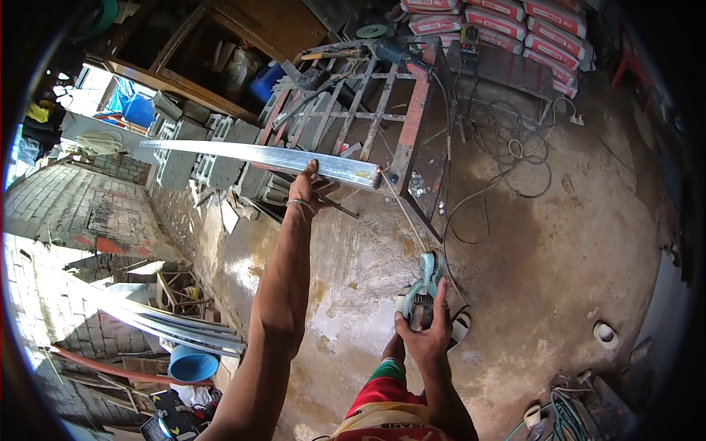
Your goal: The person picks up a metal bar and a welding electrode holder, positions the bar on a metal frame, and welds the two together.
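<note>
A long, shiny metal tube [250, 152] lies across the near side of a rusty metal frame stand [413, 132] and runs out to the left over grey hollow blocks [176, 167]. My left hand [309, 189] grips the tube near its right end, thumb on top and fingers curled underneath. Lower down, away from the stand, my right hand [429, 334] is closed around a teal spring clamp [428, 273], its coil spring visible between the handles. A cable runs down from the stand towards the clamp.
Power tools, one an angle grinder [397, 53], rest on the stand. Loose cables [515, 158] coil over the concrete floor to its right. Stacked red and white bags [507, 29] stand at the back. Metal lengths [176, 323] and a blue bucket [193, 365] are at lower left.
</note>
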